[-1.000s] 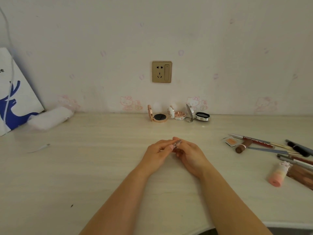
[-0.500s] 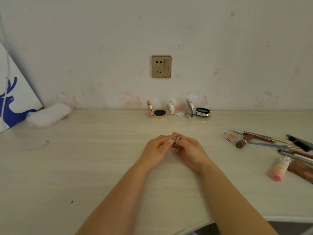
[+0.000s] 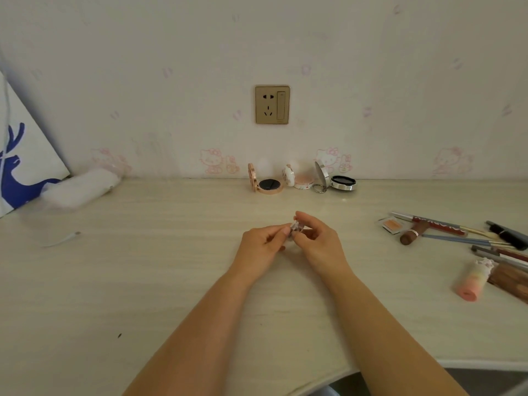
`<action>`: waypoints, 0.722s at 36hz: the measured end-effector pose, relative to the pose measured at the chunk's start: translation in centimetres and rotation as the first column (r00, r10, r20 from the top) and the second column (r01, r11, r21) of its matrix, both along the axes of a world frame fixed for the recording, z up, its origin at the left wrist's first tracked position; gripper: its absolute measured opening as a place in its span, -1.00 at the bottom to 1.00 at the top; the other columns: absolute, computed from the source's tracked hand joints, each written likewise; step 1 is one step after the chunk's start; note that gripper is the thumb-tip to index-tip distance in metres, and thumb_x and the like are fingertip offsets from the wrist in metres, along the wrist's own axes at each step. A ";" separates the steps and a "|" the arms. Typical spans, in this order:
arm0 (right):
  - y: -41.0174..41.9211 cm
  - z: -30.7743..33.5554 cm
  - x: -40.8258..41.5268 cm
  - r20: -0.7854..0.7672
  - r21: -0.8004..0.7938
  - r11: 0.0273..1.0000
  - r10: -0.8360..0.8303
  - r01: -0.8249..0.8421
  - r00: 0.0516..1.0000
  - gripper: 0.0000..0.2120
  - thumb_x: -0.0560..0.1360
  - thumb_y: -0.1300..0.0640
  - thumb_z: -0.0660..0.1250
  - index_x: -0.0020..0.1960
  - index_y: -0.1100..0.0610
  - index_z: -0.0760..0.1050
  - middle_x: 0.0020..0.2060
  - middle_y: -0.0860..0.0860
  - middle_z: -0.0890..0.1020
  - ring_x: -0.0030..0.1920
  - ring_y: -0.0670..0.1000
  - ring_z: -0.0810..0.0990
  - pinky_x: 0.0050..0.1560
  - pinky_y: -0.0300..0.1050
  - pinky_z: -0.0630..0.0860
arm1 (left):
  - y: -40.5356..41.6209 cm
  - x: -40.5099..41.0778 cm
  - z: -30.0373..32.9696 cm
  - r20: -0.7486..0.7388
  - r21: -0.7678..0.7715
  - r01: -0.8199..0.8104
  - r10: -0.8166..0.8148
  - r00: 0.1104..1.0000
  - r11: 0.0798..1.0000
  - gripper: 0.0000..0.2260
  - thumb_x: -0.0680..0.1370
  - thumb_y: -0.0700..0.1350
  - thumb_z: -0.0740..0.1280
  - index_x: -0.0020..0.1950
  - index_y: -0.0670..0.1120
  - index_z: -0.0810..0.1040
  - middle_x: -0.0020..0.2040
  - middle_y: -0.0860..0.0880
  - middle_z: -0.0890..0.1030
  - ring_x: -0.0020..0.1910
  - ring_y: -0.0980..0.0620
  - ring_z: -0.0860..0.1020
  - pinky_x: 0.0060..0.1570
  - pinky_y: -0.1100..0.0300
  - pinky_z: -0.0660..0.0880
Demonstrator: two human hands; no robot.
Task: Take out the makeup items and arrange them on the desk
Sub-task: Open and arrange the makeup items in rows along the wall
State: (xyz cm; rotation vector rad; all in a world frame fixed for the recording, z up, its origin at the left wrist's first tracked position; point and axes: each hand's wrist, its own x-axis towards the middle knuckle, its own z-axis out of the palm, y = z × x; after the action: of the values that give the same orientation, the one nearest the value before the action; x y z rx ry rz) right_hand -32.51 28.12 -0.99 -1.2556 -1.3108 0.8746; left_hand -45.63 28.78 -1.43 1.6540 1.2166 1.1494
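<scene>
A small clear makeup item point(image 3: 294, 228) sits pinched between both hands just above the middle of the worktop point(image 3: 143, 281); it is too small and blurred to name. It looks like light, rigid plastic, probably smooth and slippery, so a fingertip pinch on opposite sides suits it, and any cap wants twisting gently. The left hand point(image 3: 261, 247) curls its fingers and thumb onto the item's near end, while the right hand point(image 3: 317, 241) grips the other end with its fingers arched over it.

At twelve o'clock from the hands, against the wall, three opened compacts stand in a row: a rose-gold compact point(image 3: 267, 184), a white compact point(image 3: 298, 180) and a silver compact point(image 3: 338, 181). At three o'clock lie pencils and brushes point(image 3: 457, 235), a brown tube point(image 3: 413, 232), a small orange palette point(image 3: 392, 225) and a pink bottle point(image 3: 473, 281) on its side. At nine o'clock rests a white pouch point(image 3: 81, 187), with a deer-print bag point(image 3: 23, 167) beyond it.
</scene>
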 end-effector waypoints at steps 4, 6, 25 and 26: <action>0.1 -0.1 0.0 0.032 -0.028 1.000 -0.008 0.009 0.999 -0.63 0.46 0.23 0.35 0.25 0.08 0.52 0.08 0.02 0.63 -0.02 -0.05 0.56 -0.04 -0.34 0.41 | -0.2 -0.1 0.2 0.034 0.008 0.026 -0.026 0.999 1.000 -0.79 0.59 -0.18 0.26 0.16 -0.11 0.62 0.01 0.06 0.65 -0.04 0.28 0.60 -0.10 0.31 0.58; 0.0 -0.1 -0.1 0.045 -0.032 0.999 -0.005 0.006 0.999 -0.64 0.45 0.22 0.35 0.24 0.07 0.53 0.01 0.01 0.65 -0.06 -0.07 0.56 -0.08 -0.40 0.43 | -0.2 -0.3 0.1 0.036 0.009 0.033 -0.034 0.999 0.999 -0.80 0.58 -0.19 0.26 0.15 -0.11 0.62 -0.03 0.08 0.64 -0.07 0.30 0.60 -0.13 0.33 0.58; -0.5 -0.3 -0.9 0.402 0.319 0.947 -0.094 -0.043 0.911 -0.61 0.36 0.30 0.41 0.17 0.12 0.56 -0.01 -0.08 0.57 -0.06 -0.02 0.52 0.03 -0.25 0.43 | -0.1 -0.7 0.6 0.089 -0.108 -0.030 0.040 0.995 0.994 -0.77 0.52 0.08 0.33 -0.32 0.13 0.64 -0.26 0.00 0.65 -0.13 -0.07 0.66 -0.05 0.09 0.61; -0.4 -0.4 -1.1 0.445 0.357 0.931 -0.106 -0.068 0.889 -0.60 0.34 0.31 0.41 0.16 0.13 0.56 0.01 -0.05 0.58 -0.04 -0.01 0.51 0.03 -0.24 0.42 | -0.1 -0.7 0.8 0.124 -0.132 -0.024 0.041 0.991 0.991 -0.79 0.51 0.07 0.34 -0.31 0.11 0.64 -0.26 -0.01 0.65 -0.14 -0.05 0.66 -0.11 0.13 0.61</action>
State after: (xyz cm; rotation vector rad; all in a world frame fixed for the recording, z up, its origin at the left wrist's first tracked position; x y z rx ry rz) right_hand -33.57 27.72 -1.41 -1.2091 -1.7381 0.2908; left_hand -46.35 28.71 -0.66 1.4470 1.2151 1.1517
